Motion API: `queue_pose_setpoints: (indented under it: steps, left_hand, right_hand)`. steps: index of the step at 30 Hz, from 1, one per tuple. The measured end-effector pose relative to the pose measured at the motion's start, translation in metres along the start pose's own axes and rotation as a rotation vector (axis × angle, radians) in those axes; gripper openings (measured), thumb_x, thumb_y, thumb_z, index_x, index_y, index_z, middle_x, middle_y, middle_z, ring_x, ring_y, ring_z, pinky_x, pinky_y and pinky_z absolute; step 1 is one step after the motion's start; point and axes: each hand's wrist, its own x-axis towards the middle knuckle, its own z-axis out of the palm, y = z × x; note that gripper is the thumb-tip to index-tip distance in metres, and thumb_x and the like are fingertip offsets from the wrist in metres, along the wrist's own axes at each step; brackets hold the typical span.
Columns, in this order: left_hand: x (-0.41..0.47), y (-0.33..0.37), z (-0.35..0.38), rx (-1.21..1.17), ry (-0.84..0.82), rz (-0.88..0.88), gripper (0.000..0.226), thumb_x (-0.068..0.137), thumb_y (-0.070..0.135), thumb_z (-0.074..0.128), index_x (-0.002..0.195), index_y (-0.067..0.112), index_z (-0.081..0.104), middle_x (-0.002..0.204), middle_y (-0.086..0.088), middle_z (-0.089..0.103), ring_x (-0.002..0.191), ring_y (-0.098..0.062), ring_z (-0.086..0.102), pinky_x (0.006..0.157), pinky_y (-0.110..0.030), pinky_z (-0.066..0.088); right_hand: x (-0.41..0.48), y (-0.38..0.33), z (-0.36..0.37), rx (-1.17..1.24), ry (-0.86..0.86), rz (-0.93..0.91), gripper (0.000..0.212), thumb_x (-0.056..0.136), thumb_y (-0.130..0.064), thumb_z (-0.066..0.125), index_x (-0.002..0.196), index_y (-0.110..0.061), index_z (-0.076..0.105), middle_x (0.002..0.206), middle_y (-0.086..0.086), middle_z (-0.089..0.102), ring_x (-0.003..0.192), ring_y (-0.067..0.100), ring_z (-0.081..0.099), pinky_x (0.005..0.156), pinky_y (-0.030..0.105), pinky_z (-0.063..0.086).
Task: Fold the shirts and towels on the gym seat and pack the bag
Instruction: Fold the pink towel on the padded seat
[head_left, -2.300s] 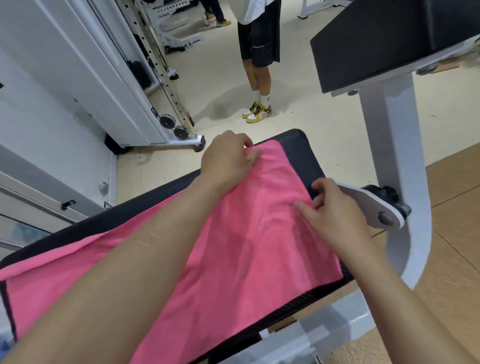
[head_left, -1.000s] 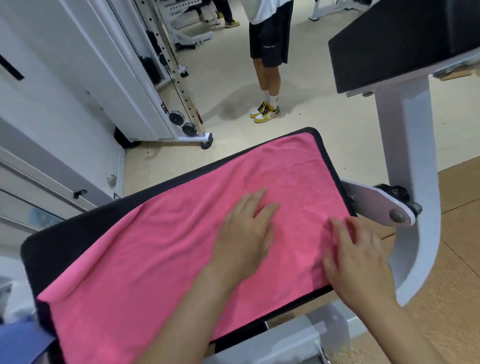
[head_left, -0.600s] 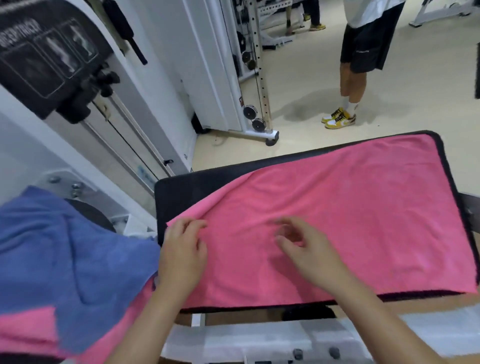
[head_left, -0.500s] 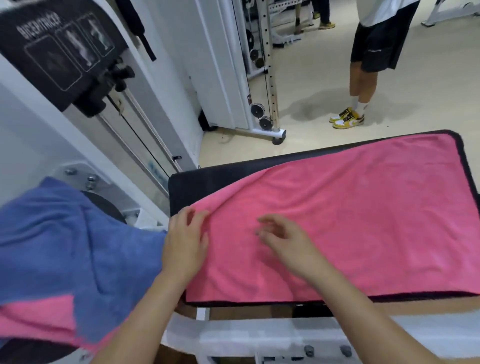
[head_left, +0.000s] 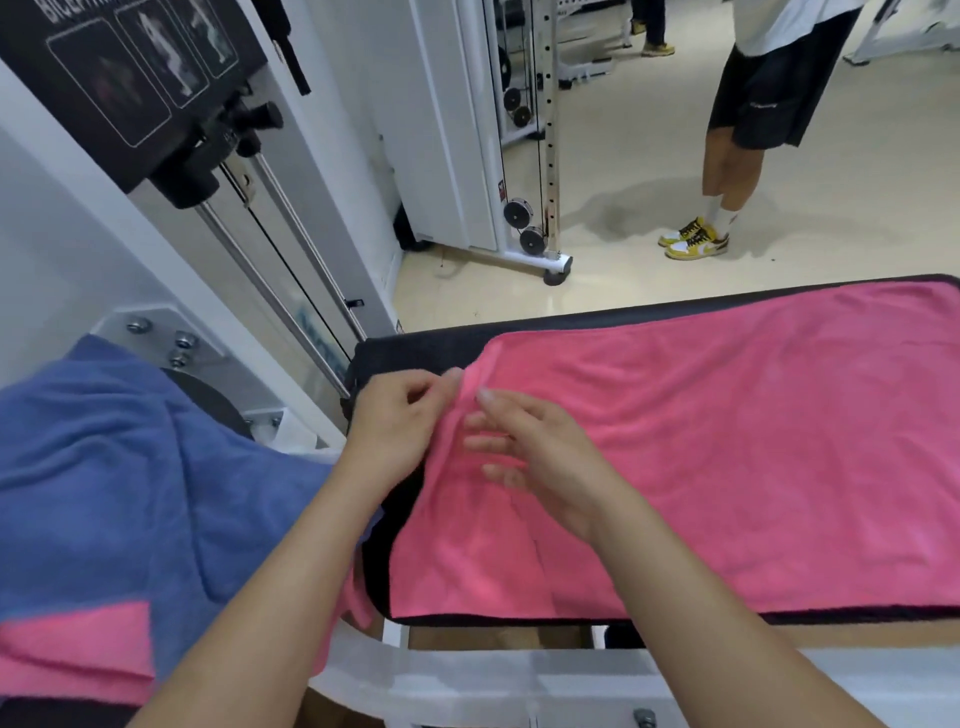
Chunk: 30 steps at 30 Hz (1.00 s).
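Gym seat (head_left: 410, 356) beneath both hands carries the pink towel (head_left: 727, 441), spread flat to their right. Left hand (head_left: 395, 431) pinches the towel's end corner; right hand (head_left: 535, 457), fingers loosely straight, rests beside it. Fold apparently beginning; next, carry that corner rightward.

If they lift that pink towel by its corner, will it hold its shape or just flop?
Probably flop: the pink towel bunches and creases where the left hand pinches its corner. Thin and fuzzy, so likely light, not slippery.
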Motion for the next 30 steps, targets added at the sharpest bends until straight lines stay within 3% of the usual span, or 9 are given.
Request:
queue_pose_setpoints:
  steps: [4,8,11,14,17,21,24,27,30]
  left_hand:
    - [-0.026,0.028,0.014,-0.027,-0.171,0.030,0.043,0.100,0.024,0.051,0.058,0.014,0.059,0.050,0.010,0.044,0.050,-0.005,0.037,0.052,-0.028,0.032]
    - [-0.030,0.049,0.009,-0.105,-0.264,0.036,0.036,0.092,0.007,0.057,0.084,0.038,0.073,0.070,0.020,0.068,0.063,0.007,0.057,0.060,-0.012,0.042]
    - [-0.029,0.059,0.014,0.086,-0.046,0.232,0.033,0.084,0.007,0.065,0.101,0.034,0.073,0.098,0.015,0.067,0.075,-0.005,0.061,0.069,-0.018,0.048]
    - [-0.028,0.076,0.020,0.168,-0.178,0.454,0.046,0.082,0.001,0.059,0.119,0.026,0.067,0.124,0.012,0.060,0.093,0.002,0.058,0.082,-0.013,0.046]
    - [-0.024,0.099,0.024,0.300,-0.488,0.415,0.041,0.088,0.008,0.057,0.112,0.039,0.068,0.091,0.022,0.068,0.078,0.004,0.058,0.074,-0.015,0.046]
    - [-0.016,0.115,0.033,0.280,-0.344,0.384,0.013,0.088,0.019,0.069,0.095,0.027,0.076,0.074,0.024,0.063,0.072,0.009,0.056,0.068,-0.009,0.042]
    - [-0.013,0.128,0.045,0.154,-0.329,0.390,0.007,0.090,0.019,0.067,0.088,0.024,0.072,0.074,0.016,0.063,0.067,0.004,0.054,0.065,-0.010,0.040]
    - [-0.010,0.142,0.062,0.096,-0.306,0.413,0.006,0.091,0.020,0.065,0.087,0.024,0.068,0.077,0.007,0.061,0.071,-0.010,0.053,0.067,-0.023,0.044]
    - [-0.002,0.159,0.076,0.082,-0.296,0.384,0.007,0.085,0.026,0.073,0.091,0.024,0.070,0.082,0.010,0.065,0.074,-0.006,0.056,0.070,-0.021,0.046]
  right_hand:
    - [-0.004,-0.002,0.000,-0.119,0.130,-0.186,0.038,0.089,-0.035,0.066,0.095,0.002,0.059,0.082,0.005,0.048,0.074,0.016,0.041,0.063,0.031,0.035]
    - [-0.007,-0.001,-0.006,-0.165,0.248,-0.300,0.017,0.094,-0.015,0.056,0.095,-0.002,0.066,0.077,0.005,0.060,0.072,0.014,0.052,0.066,0.031,0.041]
    - [-0.014,-0.006,-0.014,-0.227,0.303,-0.386,0.017,0.094,-0.011,0.057,0.095,-0.018,0.072,0.076,-0.010,0.066,0.072,0.008,0.059,0.071,0.035,0.051]
    - [-0.029,-0.013,-0.027,-0.552,0.307,-0.489,0.016,0.089,-0.013,0.058,0.085,-0.014,0.073,0.071,-0.005,0.069,0.066,0.013,0.060,0.068,0.041,0.053]
    - [-0.047,-0.025,-0.046,-0.824,0.396,-0.535,0.021,0.080,-0.011,0.060,0.089,-0.022,0.076,0.077,-0.006,0.073,0.069,0.012,0.064,0.066,0.032,0.051]
    - [-0.063,-0.029,-0.071,-0.603,0.567,-0.458,0.006,0.076,-0.019,0.067,0.082,-0.019,0.068,0.073,-0.005,0.069,0.067,0.013,0.063,0.065,0.031,0.051]
    - [-0.077,-0.028,-0.086,-0.121,0.335,-0.312,0.017,0.085,-0.013,0.068,0.102,-0.016,0.065,0.085,0.000,0.072,0.074,0.011,0.067,0.069,0.030,0.054]
    - [-0.091,-0.010,-0.101,-0.166,0.151,-0.282,0.027,0.088,-0.017,0.069,0.115,-0.017,0.063,0.104,-0.001,0.073,0.094,0.013,0.070,0.082,0.031,0.057]
    - [-0.109,0.007,-0.122,-0.166,0.205,-0.279,0.009,0.091,-0.016,0.067,0.099,-0.013,0.069,0.082,0.002,0.072,0.075,0.017,0.066,0.073,0.035,0.053]
